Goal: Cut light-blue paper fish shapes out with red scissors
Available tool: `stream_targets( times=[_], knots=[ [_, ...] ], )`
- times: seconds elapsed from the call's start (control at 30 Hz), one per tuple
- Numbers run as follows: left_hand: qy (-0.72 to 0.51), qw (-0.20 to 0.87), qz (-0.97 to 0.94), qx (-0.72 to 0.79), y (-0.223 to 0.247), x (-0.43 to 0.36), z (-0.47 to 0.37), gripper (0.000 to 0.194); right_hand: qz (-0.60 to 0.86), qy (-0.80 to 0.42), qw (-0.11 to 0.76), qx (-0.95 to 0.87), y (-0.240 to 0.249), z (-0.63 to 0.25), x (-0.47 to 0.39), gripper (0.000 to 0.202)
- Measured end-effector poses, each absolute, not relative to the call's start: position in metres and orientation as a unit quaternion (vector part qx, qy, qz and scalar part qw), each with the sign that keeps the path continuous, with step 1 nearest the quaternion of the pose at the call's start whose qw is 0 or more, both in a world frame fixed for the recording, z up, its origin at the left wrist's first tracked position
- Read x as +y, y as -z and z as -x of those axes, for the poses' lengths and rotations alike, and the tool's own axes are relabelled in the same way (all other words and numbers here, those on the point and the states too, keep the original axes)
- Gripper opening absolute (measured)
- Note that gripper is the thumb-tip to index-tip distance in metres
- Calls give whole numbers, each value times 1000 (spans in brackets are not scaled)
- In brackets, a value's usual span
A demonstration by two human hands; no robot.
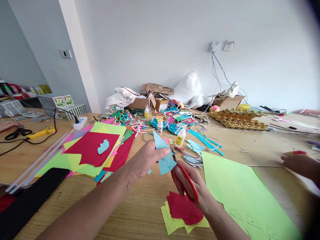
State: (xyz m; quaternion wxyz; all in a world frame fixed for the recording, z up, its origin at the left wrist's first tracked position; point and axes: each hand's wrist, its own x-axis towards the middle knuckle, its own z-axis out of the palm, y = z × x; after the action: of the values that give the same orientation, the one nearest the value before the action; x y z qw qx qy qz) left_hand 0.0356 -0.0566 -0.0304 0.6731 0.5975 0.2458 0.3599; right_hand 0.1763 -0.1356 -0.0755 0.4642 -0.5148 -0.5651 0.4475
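Note:
My left hand [150,155] pinches a piece of light blue paper [165,165] that has a pencil outline drawn on it. My right hand [188,180] is closed around red-handled scissors [192,191], whose blades meet the paper's right edge. Below the hands lie red paper pieces [185,208] on top of yellow paper pieces [172,225]. A cut-out fish drawing [192,160] rests just beyond the right hand. A large light green sheet [232,180] with pencil outlines near its lower edge spreads to the right.
Coloured paper sheets [93,146] are stacked at left, a small blue cut-out [103,146] on top. Glue bottles [180,137] stand ahead, before a heap of craft scraps. Egg trays [240,118] sit at back right. Another person's hand [300,163] is at far right, another [8,125] at far left.

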Motion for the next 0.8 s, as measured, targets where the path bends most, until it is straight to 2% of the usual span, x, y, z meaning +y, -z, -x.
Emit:
stream_targets(
  times=[0.47, 0.8],
  knots=[
    [-310, 649, -646, 254, 33, -44, -28, 38, 533, -452, 456, -552, 71, -174, -135, 51],
    [-327, 643, -641, 262, 29, -51, -31, 32, 499, -462, 451, -578, 73, -178, -137, 45]
  ],
)
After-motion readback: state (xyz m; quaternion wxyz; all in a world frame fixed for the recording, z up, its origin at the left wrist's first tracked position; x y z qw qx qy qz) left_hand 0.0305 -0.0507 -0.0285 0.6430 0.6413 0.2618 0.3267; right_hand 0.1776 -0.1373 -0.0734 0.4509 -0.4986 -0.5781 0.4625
